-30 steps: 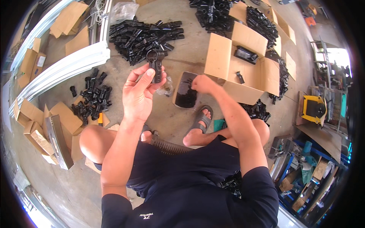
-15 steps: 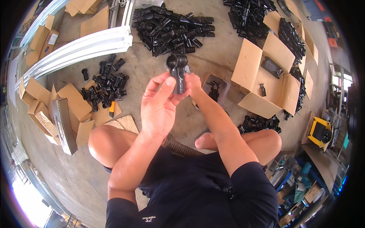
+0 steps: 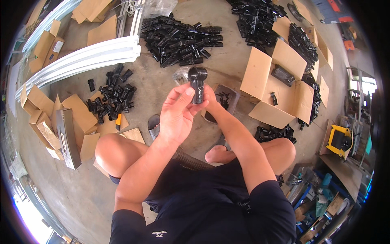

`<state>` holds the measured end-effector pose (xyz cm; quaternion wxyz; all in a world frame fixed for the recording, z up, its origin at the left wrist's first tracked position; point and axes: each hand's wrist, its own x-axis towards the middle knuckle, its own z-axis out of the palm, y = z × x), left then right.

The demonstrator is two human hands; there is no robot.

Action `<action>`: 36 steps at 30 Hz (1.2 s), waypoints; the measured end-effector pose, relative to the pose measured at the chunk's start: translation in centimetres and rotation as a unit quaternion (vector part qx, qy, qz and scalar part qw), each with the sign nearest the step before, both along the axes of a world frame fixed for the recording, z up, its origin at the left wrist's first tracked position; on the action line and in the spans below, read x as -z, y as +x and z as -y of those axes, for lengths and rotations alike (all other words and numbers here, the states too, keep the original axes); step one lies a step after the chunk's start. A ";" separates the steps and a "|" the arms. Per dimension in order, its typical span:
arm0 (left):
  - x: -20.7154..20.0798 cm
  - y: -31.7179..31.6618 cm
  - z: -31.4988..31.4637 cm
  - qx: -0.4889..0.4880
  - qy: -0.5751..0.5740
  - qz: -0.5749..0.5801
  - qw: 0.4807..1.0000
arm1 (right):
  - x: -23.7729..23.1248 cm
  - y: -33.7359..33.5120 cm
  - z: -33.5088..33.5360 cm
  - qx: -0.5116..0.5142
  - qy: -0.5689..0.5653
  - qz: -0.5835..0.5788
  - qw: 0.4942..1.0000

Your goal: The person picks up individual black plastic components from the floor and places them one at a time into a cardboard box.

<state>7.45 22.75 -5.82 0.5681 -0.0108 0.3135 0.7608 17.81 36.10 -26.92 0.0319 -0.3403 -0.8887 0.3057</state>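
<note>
My left hand (image 3: 177, 112) holds a glossy black pipe fitting (image 3: 198, 86) upright in front of me, thumb on its near face. The fitting has a round, open ring-like head at the top and a straight body below. Close behind its right side is my right hand (image 3: 211, 99), fingers curled and partly hidden by the fitting. Whether the right hand grips the fitting or another small thing does not show. Beneath and beyond the right hand stands a grey bin (image 3: 232, 99) with small black pieces in it.
Black fittings lie heaped on the concrete at left (image 3: 111, 99), ahead (image 3: 183, 38) and far right (image 3: 260, 20). An open carton (image 3: 280, 103) at right holds two black parts. White metal profiles (image 3: 89, 57) and cartons (image 3: 77, 110) occupy the left. A yellow-framed object (image 3: 340, 137) is at far right.
My left hand and the fitting have shifted slightly right and nearer to me. The fitting's ring head is turned, so its opening shows more. My right hand has come slightly nearer me too.
</note>
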 end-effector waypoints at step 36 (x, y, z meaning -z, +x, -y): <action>-0.9 4.1 -0.9 0.024 0.035 -0.097 0.994 | -23.8 7.1 1.8 0.043 0.007 -0.395 0.918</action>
